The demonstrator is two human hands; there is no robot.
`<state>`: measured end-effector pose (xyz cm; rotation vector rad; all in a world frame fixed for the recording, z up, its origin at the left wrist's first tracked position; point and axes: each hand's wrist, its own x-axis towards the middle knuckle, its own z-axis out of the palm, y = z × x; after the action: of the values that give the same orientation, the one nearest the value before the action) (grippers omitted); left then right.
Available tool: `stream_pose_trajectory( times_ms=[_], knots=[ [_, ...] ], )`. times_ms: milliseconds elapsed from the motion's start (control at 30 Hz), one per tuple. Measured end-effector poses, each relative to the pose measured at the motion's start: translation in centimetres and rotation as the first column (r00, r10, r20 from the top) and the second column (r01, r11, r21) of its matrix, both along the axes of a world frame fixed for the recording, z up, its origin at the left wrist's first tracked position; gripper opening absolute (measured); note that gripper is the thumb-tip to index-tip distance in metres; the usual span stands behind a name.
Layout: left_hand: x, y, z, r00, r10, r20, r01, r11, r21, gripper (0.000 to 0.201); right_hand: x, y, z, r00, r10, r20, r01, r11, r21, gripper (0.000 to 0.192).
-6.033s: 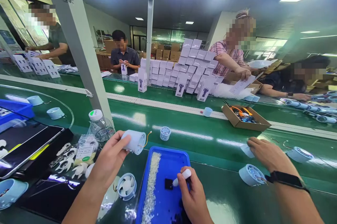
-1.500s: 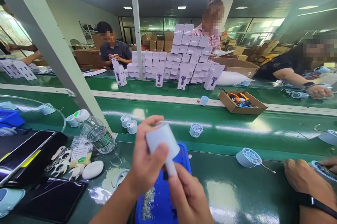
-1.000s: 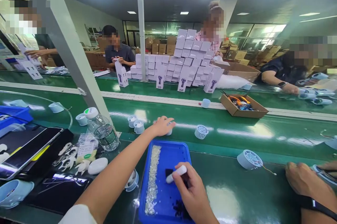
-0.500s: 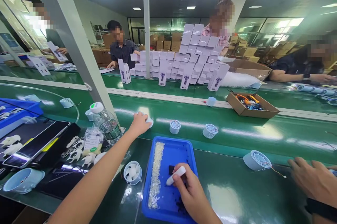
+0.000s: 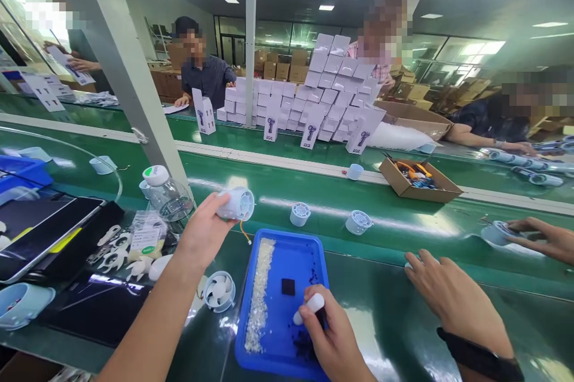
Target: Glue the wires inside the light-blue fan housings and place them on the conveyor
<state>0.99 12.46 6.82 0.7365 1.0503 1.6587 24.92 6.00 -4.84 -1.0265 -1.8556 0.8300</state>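
My left hand [image 5: 207, 223] is closed around a light-blue fan housing [image 5: 242, 204], lifted above the bench, with an orange-yellow wire dangling from it. Pinched in my right hand [image 5: 329, 325] is a short white pen-like tool [image 5: 308, 309], held over a blue tray [image 5: 242, 334]. Along the tray's left side lies a strip of small translucent pieces [image 5: 259, 304]. A black square block [image 5: 288, 287] rests near its middle, and small black bits [image 5: 305, 345] lie by my right hand. Just left of the tray stands a housing with a white fan [image 5: 219, 292].
Two blue housings [image 5: 300, 213] [image 5: 359, 222] stand beyond the tray. At right, a co-worker's hands [image 5: 457, 292] reach in, one on a housing [image 5: 497, 232]. A plastic bottle [image 5: 168, 196], a metal post [image 5: 121, 53], a cardboard tool box [image 5: 421, 182] and stacked white boxes [image 5: 332, 89] stand around.
My left hand has drawn back toward me, raising the fan housing. My right hand has shifted slightly down and right with the white tool. The co-worker's hand has come further in from the right.
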Motion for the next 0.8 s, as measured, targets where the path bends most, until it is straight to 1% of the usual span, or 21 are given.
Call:
stream_pose_trajectory(
  times_ms=[67,133,300,400,500,533,567,600,633,667,700,767,800],
  knots=[
    [-0.3,-0.8,-0.4,0.996,0.025,0.081,-0.023,1.000,-0.018,0.011,-0.1,-0.1,-0.1,1.000,0.022,0.010,-0.022,1.000,-0.010,0.014],
    [-0.6,-1.6,-0.9,0.991,0.035,0.130,-0.029,0.998,-0.049,0.011,-0.2,-0.3,-0.2,0.999,0.025,0.025,-0.024,0.999,-0.021,0.013],
    [-0.9,-2.8,-2.3,0.984,0.030,0.177,-0.008,0.992,-0.122,0.012,-0.8,-0.2,-0.1,0.999,0.040,0.022,-0.041,0.999,0.033,0.012],
    [-0.4,-3.0,-2.7,0.986,0.009,0.165,0.015,0.989,-0.149,0.014,-1.0,1.2,0.8,0.999,0.005,0.035,-0.007,0.999,0.053,0.011],
    [0.4,-3.2,-2.8,0.989,-0.019,0.147,0.045,0.983,-0.176,0.016,-1.3,2.5,2.1,0.998,0.025,0.057,-0.027,0.999,0.033,0.012],
    [0.6,-3.3,-2.8,0.989,-0.031,0.143,0.058,0.981,-0.187,0.016,-1.5,2.7,2.5,0.999,0.027,0.031,-0.028,0.999,0.046,0.011],
    [0.9,-3.4,-2.9,0.989,-0.043,0.140,0.070,0.978,-0.196,0.016,-1.8,2.6,3.0,1.000,0.004,-0.028,-0.002,0.997,0.071,0.009],
    [1.1,-3.5,-2.9,0.989,-0.054,0.139,0.082,0.976,-0.204,0.016,-2.1,2.4,3.5,0.992,-0.045,-0.119,0.057,0.993,0.099,0.008],
    [1.4,-3.6,-3.0,0.988,-0.064,0.137,0.092,0.974,-0.208,0.017,-2.5,2.1,3.9,0.966,-0.106,-0.234,0.135,0.984,0.113,0.008],
    [1.7,-3.7,-3.0,0.988,-0.072,0.136,0.099,0.973,-0.206,0.017,-2.9,1.7,4.3,0.922,-0.159,-0.352,0.207,0.973,0.101,0.010],
    [1.9,-3.8,-3.0,0.988,-0.076,0.134,0.102,0.975,-0.198,0.018,-3.3,1.3,4.7,0.870,-0.196,-0.452,0.252,0.965,0.068,0.011],
    [2.5,-4.0,-3.1,0.988,-0.085,0.128,0.107,0.978,-0.176,0.020,-4.1,0.6,5.4,0.786,-0.224,-0.577,0.268,0.963,-0.008,0.012],
    [2.7,-4.1,-3.0,0.988,-0.093,0.125,0.113,0.979,-0.168,0.021,-4.4,0.5,5.7,0.764,-0.219,-0.607,0.255,0.967,-0.027,0.012]
  ],
)
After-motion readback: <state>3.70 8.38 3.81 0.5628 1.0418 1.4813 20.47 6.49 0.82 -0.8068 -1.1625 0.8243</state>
